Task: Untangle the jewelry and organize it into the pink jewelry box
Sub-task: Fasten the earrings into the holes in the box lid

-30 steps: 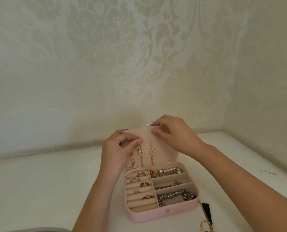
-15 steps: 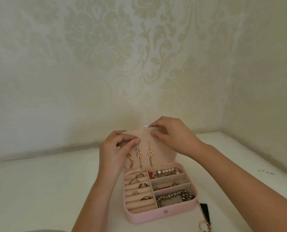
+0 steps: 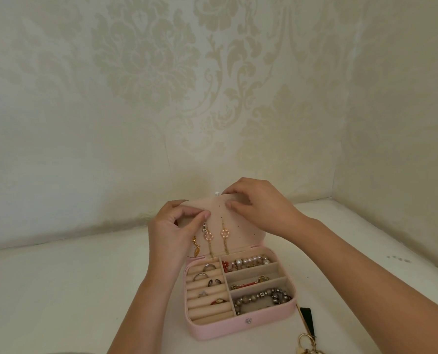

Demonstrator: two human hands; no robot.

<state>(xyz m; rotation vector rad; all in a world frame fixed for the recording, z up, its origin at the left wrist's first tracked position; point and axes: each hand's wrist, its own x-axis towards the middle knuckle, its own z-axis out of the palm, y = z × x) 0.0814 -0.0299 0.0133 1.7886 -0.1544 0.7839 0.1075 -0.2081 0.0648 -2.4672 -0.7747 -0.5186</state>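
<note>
While lid's up w/ earrings, pink jewelry box holds rings, bracelets.

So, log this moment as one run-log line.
left hand: pinches earring on lid | right hand: grips lid edge | pink jewelry box: open, rings and bracelets sorted

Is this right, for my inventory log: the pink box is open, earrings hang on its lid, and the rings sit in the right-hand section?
No: the head view shows the rings in the left-hand section. The pink box is open and earrings hang on its lid.
</note>
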